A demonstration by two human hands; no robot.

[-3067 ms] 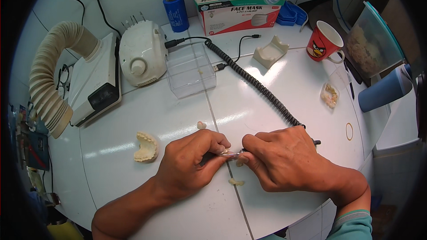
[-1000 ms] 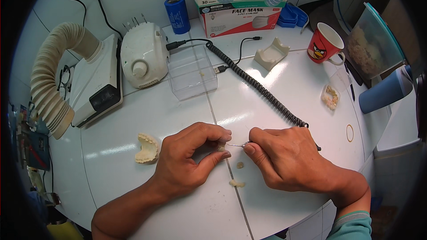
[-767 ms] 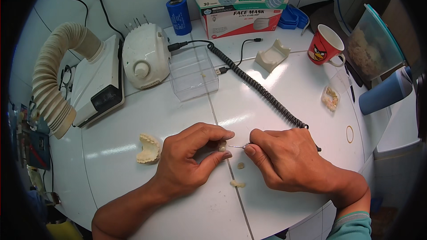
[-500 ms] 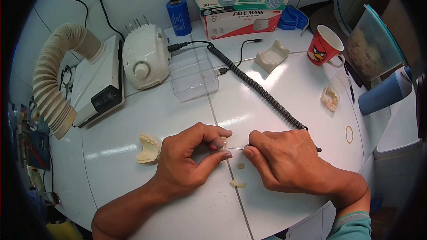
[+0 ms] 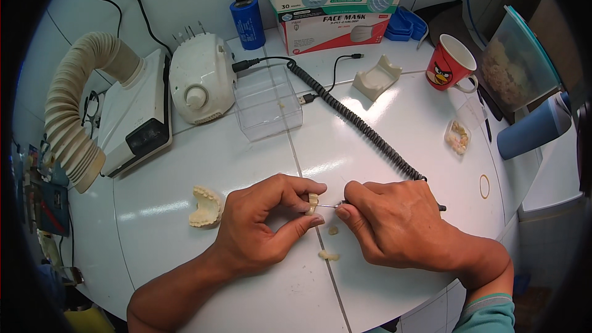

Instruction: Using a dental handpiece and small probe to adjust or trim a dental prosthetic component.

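Between thumb and fingers, my left hand (image 5: 253, 225) pinches a small cream-coloured dental piece (image 5: 313, 200), partly hidden by the fingertips. My right hand (image 5: 401, 225) is wrapped round a rotary handpiece, mostly covered by the fist; its thin metal bit (image 5: 327, 206) points left and reaches the piece, though exact contact is hard to make out. A cream dental arch model (image 5: 206, 207) lies left of my left hand. Below the bit, a small round tooth-coloured bit of material (image 5: 333, 230) and a short curved tooth-coloured strip (image 5: 328, 255) rest on the table.
A coiled black cord (image 5: 364, 126) runs from the white control unit (image 5: 200, 80) toward my right hand. Behind stand a clear plastic box (image 5: 268, 114), a cream handpiece rest (image 5: 377, 78) and stacked mask boxes (image 5: 333, 28). A ribbed hose (image 5: 74, 105) arches at left; a red mug (image 5: 450, 65) stands right.
The dental piece has turned a little in my left fingers, showing more of its surface. My left fingertips have shifted slightly right; my right hand has barely moved.
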